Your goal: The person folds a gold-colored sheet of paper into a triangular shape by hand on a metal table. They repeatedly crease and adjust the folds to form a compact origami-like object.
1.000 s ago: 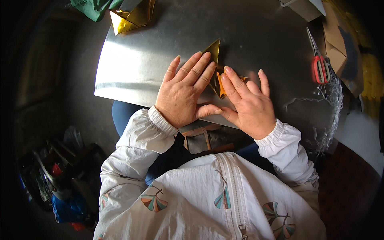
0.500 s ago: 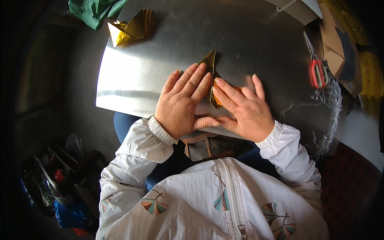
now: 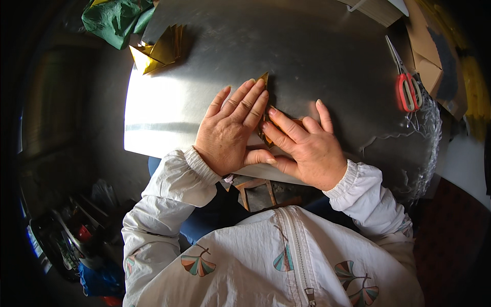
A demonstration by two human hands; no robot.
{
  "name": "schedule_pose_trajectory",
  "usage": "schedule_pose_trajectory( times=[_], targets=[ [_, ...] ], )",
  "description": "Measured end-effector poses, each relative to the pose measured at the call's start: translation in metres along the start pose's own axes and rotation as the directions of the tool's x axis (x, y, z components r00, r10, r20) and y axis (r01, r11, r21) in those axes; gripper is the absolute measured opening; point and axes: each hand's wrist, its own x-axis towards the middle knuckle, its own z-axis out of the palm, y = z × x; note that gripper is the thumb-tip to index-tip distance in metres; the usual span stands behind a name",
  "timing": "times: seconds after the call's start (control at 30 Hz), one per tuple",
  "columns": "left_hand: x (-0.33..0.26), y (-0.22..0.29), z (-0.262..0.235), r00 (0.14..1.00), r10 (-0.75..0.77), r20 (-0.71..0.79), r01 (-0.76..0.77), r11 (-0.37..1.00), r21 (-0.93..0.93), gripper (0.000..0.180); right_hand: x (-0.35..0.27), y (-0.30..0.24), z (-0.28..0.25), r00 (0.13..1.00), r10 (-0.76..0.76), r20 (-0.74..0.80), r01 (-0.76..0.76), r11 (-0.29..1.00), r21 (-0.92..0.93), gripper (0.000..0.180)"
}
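Both of my hands lie palm down on a piece of folded gold paper (image 3: 265, 138) near the front edge of the metal table. My left hand (image 3: 230, 123) is flat with its fingers stretched, covering most of the paper's left part; only a pointed tip shows past the fingertips. Fingers of my right hand (image 3: 305, 140) press on the paper's right part, with the little finger lifted apart. The two thumbs meet close to the table's edge. At the far left, folded gold paper shapes (image 3: 162, 51) stand nested together.
Red-handled scissors (image 3: 407, 87) lie at the right, beside crumpled clear plastic (image 3: 429, 135). Behind them are a brown cardboard box (image 3: 423, 46) and a pale box (image 3: 378, 9). A green bag (image 3: 115, 23) sits at the far left corner of the metal table (image 3: 220, 41).
My left fingers have slid over more of the paper, so less of its tip shows. The whole view has shifted slightly. Both hands stay pressed on the paper.
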Motion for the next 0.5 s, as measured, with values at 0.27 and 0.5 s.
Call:
schedule_pose_trajectory(
  times=[0.27, 0.5],
  targets=[
    [0.0067, 0.0012, 0.0005, 0.998, -0.037, 0.044, 0.036, 0.999, 0.010, 0.113, 0.0002, 0.0005, 0.0013, 1.000, 0.019, -0.005, -0.018, 0.998, 0.056, 0.053],
    [0.0092, -0.0022, 0.0012, 0.999, -0.034, -0.027, 0.032, 0.998, -0.061, 0.101, -0.0008, 0.0027, 0.0035, 1.000, 0.019, 0.009, -0.020, 0.997, 0.074, 0.058]
  ],
)
